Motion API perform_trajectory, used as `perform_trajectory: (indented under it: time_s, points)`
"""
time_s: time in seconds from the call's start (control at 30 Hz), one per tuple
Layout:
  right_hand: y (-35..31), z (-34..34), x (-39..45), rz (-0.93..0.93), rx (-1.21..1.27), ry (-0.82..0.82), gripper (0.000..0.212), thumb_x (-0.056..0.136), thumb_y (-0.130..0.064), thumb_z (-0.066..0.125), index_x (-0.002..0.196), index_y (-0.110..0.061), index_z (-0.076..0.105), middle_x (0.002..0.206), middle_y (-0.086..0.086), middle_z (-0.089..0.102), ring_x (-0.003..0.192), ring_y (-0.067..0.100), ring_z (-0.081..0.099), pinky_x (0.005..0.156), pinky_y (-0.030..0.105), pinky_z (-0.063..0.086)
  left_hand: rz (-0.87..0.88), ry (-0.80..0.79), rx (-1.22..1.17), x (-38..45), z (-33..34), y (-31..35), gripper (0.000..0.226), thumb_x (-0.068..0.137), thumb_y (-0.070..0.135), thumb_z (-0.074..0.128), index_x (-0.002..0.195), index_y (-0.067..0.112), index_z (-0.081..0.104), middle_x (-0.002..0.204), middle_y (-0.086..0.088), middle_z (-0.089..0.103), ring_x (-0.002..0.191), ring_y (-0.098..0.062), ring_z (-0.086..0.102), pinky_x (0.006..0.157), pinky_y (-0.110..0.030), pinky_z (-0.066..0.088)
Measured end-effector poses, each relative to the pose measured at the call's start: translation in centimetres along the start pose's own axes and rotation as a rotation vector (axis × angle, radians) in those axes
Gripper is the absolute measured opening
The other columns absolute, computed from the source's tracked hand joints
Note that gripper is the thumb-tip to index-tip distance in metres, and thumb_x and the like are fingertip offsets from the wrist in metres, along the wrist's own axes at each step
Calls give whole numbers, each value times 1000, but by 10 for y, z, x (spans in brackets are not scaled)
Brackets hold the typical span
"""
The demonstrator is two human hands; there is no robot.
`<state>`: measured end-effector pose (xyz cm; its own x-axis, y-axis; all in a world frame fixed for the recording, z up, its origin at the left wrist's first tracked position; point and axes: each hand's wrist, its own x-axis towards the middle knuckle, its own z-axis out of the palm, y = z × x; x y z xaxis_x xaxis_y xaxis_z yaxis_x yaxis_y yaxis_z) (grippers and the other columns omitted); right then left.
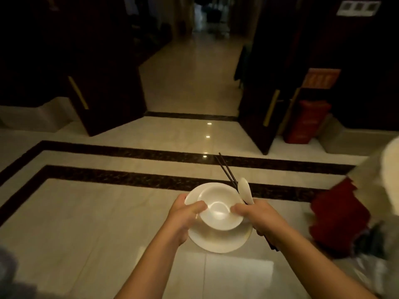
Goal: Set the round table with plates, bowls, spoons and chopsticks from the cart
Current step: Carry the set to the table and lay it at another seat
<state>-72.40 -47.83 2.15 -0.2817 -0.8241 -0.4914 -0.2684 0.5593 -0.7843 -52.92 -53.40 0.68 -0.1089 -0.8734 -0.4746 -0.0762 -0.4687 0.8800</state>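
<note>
A white bowl [219, 210] rests on a white plate [220, 241], both carried in front of me above the floor. My left hand [183, 214] grips the plate's left rim with the thumb on the bowl's edge. My right hand [261, 219] holds the right side, thumb on the bowl's rim, and also clasps a white spoon [245, 189] and a pair of dark chopsticks [225, 169] that stick up and away from me. Neither the cart nor the round table is in view.
Polished marble floor [108, 223] with dark border strips lies ahead. Dark double doors [112, 100] stand open onto a dim corridor [194, 72]. Red cloth [339, 214] and a white shape [390, 169] sit at the right edge; a red box [306, 121] stands by the right door.
</note>
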Motion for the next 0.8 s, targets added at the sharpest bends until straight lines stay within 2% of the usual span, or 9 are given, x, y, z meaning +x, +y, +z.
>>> perform_trajectory:
  time_s: [0.13, 0.27, 0.37, 0.43, 0.6, 0.7, 0.8]
  points:
    - [2, -40, 23, 91, 78, 176, 24, 77, -40, 71, 89, -25, 57, 88, 5, 64, 57, 13, 54, 38, 18, 40, 7, -226, 73, 51, 52, 30, 34, 77, 17, 73, 103, 31, 56, 100, 1, 60, 90, -20, 58, 59, -30, 45]
    - [-11, -67, 43, 168, 149, 338, 27, 78, -39, 71, 93, -21, 58, 90, 7, 65, 61, 14, 58, 41, 19, 41, 3, -412, 163, 103, 93, 73, 44, 78, 18, 74, 115, 27, 54, 105, -1, 58, 93, -21, 56, 58, -30, 44]
    - [-26, -82, 57, 205, 189, 429, 36, 78, -40, 73, 103, -17, 61, 95, 8, 68, 75, 21, 68, 51, 24, 50, 12, -548, 193, 134, 117, 101, 48, 77, 19, 74, 119, 27, 51, 107, -1, 57, 94, -21, 56, 58, -30, 45]
    - [-34, -89, 67, 222, 220, 488, 33, 78, -39, 74, 101, -19, 61, 94, 7, 69, 81, 25, 71, 53, 26, 52, 21, -620, 217, 154, 131, 114, 49, 77, 20, 74, 119, 28, 51, 108, -1, 57, 95, -22, 56, 60, -31, 46]
    - [-29, -116, 83, 243, 294, 603, 25, 77, -41, 74, 91, -24, 62, 87, 3, 70, 71, 18, 70, 46, 21, 47, -16, -741, 319, 188, 183, 127, 40, 77, 21, 73, 112, 29, 55, 108, -3, 59, 96, -24, 58, 63, -33, 49]
    - [-12, -138, 94, 297, 395, 676, 27, 77, -40, 74, 95, -24, 62, 87, 2, 70, 68, 15, 67, 40, 16, 43, -16, -828, 408, 201, 228, 127, 33, 77, 21, 73, 102, 34, 54, 105, 0, 59, 93, -20, 58, 59, -30, 48]
    - [11, -171, 120, 330, 478, 736, 24, 78, -39, 73, 92, -25, 61, 86, 2, 70, 65, 14, 66, 40, 17, 41, -4, -865, 498, 223, 284, 127, 33, 76, 23, 73, 101, 35, 54, 104, 2, 60, 92, -18, 59, 56, -27, 46]
